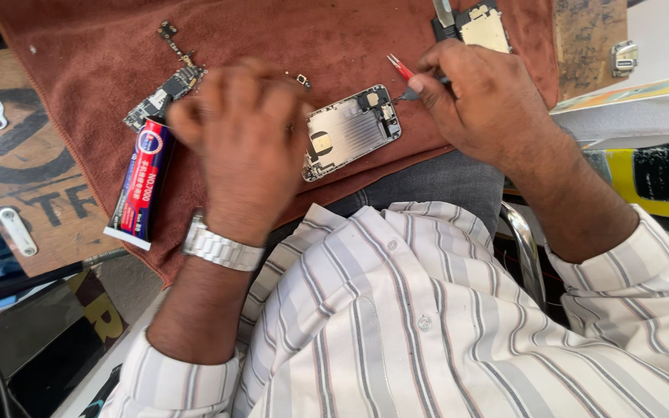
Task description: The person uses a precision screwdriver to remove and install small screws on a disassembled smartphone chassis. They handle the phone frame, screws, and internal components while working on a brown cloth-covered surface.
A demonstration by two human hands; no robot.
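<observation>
We are in the middle of bench work on an opened phone shell (352, 131), which lies face up and tilted on a brown cloth (272, 39) spread over the counter (32, 178). The shell sits between our two hands, its bare metal plate showing and small parts at its upper end.

Our right hand (478, 101) is at the shell's upper right corner. Its fingers (427, 83) are pressed together around a thin tool (406, 73) with a red tip, which we take for tweezers; the working end meets the corner of the shell. Our left hand (245, 135), with a watch (218, 248) at the wrist, is raised over the cloth just left of the shell, back toward the camera and somewhat blurred. Its fingers curl inward, and we cannot tell whether they pinch anything.

Left of that hand lie a red and blue glue tube (142, 182), a circuit board (166, 94) and a flex strip (172, 37). Another board (483, 27) rests at the cloth's top edge, above the right hand.

We judge the step in hand to be picking at, or seating, a small part in the shell's top corner. The next move calls for a steady tool tip and the shell kept from sliding on the cloth.
</observation>
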